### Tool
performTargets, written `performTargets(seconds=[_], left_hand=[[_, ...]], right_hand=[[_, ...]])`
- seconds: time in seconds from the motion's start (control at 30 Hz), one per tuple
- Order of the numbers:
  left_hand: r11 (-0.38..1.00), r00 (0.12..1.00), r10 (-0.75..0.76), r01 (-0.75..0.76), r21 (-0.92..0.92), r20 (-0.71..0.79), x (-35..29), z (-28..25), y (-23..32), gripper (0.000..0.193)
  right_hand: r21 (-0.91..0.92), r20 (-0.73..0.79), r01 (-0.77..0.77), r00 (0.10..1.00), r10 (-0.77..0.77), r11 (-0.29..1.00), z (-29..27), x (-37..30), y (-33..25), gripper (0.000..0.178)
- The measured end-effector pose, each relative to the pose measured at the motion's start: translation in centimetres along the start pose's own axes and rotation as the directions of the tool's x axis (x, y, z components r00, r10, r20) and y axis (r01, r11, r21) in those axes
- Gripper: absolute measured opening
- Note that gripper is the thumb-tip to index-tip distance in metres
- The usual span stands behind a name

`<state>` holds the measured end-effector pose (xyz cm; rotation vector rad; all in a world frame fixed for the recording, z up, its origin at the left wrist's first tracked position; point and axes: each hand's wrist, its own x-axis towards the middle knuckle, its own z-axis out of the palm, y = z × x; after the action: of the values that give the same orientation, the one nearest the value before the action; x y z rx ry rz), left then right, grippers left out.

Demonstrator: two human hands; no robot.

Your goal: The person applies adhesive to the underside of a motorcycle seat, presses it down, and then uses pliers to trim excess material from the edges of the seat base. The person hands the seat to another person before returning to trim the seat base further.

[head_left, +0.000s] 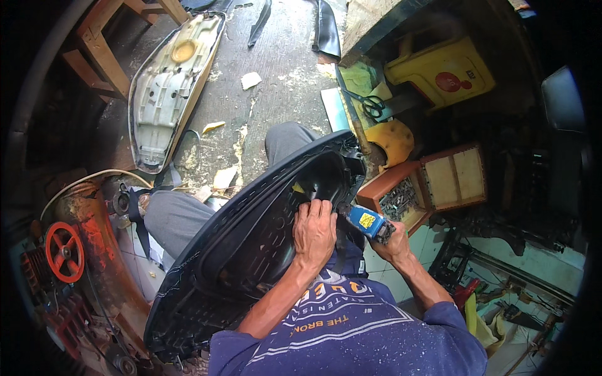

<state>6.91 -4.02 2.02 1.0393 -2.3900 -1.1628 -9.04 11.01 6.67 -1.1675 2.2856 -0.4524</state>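
Observation:
A long black motorcycle seat (244, 232) lies underside up across my lap, slanting from lower left to upper right. My left hand (315, 232) is on its hollow underside near the right end, fingers bent and close together, gripping the black plastic; the fingertips are partly hidden. In my right hand (394, 241) is a blue staple gun (364, 219) with a yellow label. Its nose points at the right-hand edge of the seat, close to my left hand. Whether the nose touches the seat I cannot tell.
Another seat base (166, 94), whitish, lies at the upper left near a wooden stool (94, 44). To the right are scissors (371, 106), a yellow jerrycan (445, 72) and an open box (401, 200) of small metal pieces. A rusty tank (94, 219) with a red wheel (64, 250) stands left.

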Motion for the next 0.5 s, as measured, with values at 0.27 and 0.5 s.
performTargets(seconds=[0.27, 0.5], left_hand=[[1.0, 1.0, 0.017, -0.017, 0.0, -0.026, 0.6, -0.2, -0.9, 0.022], [1.0, 1.0, 0.013, -0.013, -0.003, -0.023, 0.6, -0.2, -1.3, 0.022]], right_hand=[[0.101, -0.03, 0.154, 0.988, -0.152, 0.983, 1.8, 0.7, 2.1, 0.044], [0.082, 0.026, 0.177, 0.983, -0.18, 0.981, 2.0, 1.4, 3.0, 0.047]])
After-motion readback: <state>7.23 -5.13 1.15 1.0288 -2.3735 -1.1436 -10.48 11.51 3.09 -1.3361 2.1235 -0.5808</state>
